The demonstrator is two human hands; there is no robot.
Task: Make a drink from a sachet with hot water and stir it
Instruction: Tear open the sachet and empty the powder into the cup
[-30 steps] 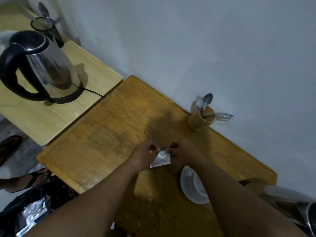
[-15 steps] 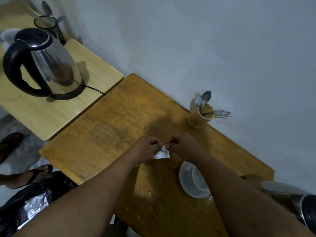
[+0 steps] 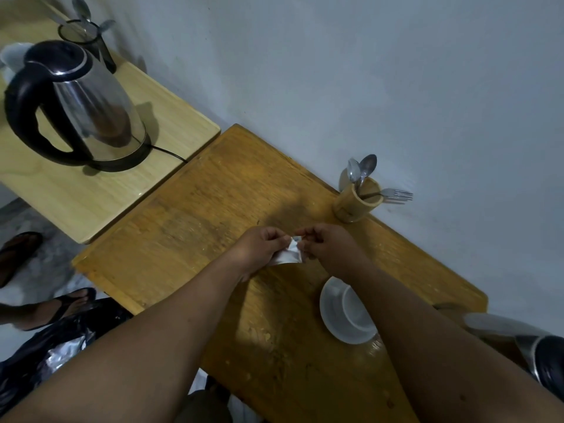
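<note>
Silvery crinkled sachet [image 3: 289, 254] pinched between left hand [image 3: 262, 246] and right hand [image 3: 327, 246] above scuffed wooden table [image 3: 195, 227].

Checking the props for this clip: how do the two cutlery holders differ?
The bamboo holder is pale wood and squat; the dark holder is black-rimmed, see-through and taller. The bamboo holder stands on the darker table by the wall, the dark holder on the lighter table behind the kettle. The bamboo one shows a fork; none is plain in the dark one. Both stand upright holding spoons.
</note>
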